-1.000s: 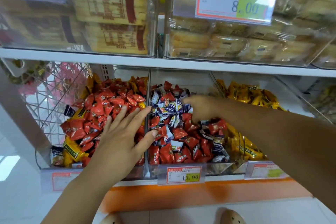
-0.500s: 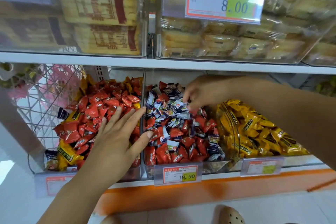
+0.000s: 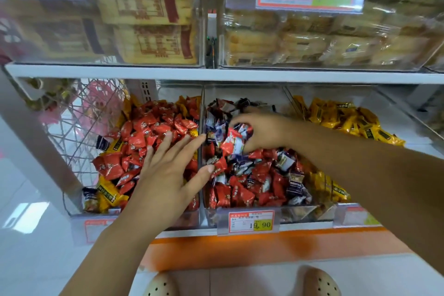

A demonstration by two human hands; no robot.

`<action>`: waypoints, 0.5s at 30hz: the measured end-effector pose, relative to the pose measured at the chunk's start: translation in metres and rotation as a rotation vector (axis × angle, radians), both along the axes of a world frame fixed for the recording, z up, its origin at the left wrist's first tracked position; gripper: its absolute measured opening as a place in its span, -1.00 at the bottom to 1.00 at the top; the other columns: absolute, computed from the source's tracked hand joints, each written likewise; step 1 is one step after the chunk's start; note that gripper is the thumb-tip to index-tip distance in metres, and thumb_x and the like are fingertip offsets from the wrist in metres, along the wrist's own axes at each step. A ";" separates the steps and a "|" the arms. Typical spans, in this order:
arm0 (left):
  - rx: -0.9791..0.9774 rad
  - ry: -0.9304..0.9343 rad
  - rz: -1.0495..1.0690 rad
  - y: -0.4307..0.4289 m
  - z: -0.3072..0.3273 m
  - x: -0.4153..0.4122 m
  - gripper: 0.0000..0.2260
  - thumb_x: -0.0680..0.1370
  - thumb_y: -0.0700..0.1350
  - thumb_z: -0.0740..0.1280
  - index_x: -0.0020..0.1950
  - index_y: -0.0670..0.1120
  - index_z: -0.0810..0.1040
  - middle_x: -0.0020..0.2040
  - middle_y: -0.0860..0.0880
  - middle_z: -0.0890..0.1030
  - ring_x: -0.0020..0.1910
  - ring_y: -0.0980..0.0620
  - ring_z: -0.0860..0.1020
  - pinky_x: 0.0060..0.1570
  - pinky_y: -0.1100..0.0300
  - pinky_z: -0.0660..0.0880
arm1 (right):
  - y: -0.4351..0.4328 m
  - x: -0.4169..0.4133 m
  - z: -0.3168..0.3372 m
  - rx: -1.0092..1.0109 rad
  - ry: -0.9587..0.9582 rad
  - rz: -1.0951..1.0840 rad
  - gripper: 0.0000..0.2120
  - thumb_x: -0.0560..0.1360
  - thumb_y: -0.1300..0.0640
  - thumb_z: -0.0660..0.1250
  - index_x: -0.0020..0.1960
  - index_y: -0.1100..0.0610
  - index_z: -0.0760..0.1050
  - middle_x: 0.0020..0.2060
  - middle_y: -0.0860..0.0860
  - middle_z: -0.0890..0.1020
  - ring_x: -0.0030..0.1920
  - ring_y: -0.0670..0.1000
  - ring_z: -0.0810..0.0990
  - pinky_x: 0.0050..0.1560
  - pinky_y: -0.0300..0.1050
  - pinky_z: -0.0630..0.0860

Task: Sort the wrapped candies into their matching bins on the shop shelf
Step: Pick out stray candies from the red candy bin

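The white shop shelf (image 3: 216,74) carries three clear bins side by side. The left bin (image 3: 189,217) is heaped with red candies (image 3: 149,127), with a few yellow and dark-blue strays along its near left edge. The middle bin (image 3: 300,214) holds a mix of red and blue-and-white candies (image 3: 252,180), and the right bin (image 3: 408,125) holds yellow candies (image 3: 341,118). The left hand (image 3: 165,175) lies flat over the left bin, fingers straight and spread, holding nothing, its thumb crossing the divider toward the middle bin. The right hand (image 3: 262,132) is above the middle bin, fingers curled round a small clutch of wrapped candies (image 3: 233,142), red and white among them. A price tag (image 3: 251,222) reading 19.90 hangs on the middle bin's front.
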State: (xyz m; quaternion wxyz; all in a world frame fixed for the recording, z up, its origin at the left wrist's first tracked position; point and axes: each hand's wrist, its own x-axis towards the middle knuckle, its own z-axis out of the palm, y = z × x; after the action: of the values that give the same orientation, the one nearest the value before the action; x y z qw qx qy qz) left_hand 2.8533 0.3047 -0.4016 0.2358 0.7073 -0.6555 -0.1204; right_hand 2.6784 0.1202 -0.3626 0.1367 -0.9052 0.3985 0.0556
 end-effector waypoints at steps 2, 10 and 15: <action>0.003 0.005 -0.006 0.000 0.000 0.001 -0.49 0.38 0.48 -0.15 0.35 0.54 -0.06 0.52 0.28 0.04 0.48 0.28 -0.28 0.47 0.07 -0.33 | -0.003 -0.006 0.018 0.074 0.084 -0.010 -0.26 0.33 -0.18 0.50 0.43 -0.22 0.26 0.43 0.01 0.28 0.39 0.08 0.31 0.35 0.03 0.35; -0.019 -0.022 -0.012 -0.001 -0.001 0.005 -0.52 0.41 0.48 -0.15 0.34 0.54 -0.04 0.52 0.28 0.06 0.49 0.26 -0.27 0.47 0.08 -0.33 | 0.073 0.020 -0.010 -0.052 0.205 0.411 -0.36 0.36 -0.33 0.36 0.37 -0.17 0.35 0.48 0.00 0.04 0.50 0.13 -0.10 0.42 0.40 -0.14; -0.007 -0.021 0.001 0.001 0.001 0.003 -0.53 0.40 0.46 -0.13 0.33 0.55 -0.03 0.52 0.30 0.05 0.48 0.28 -0.29 0.44 0.14 -0.38 | 0.035 0.016 -0.028 -0.232 0.315 0.340 -0.42 0.38 -0.35 0.31 0.37 -0.30 0.30 0.53 -0.10 -0.07 0.52 0.17 -0.10 0.41 0.39 -0.05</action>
State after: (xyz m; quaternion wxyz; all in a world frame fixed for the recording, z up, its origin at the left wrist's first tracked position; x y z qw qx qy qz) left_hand 2.8567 0.3059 -0.4005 0.2311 0.7080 -0.6581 -0.1105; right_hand 2.6943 0.1551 -0.3903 -0.0433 -0.9490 0.2607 0.1722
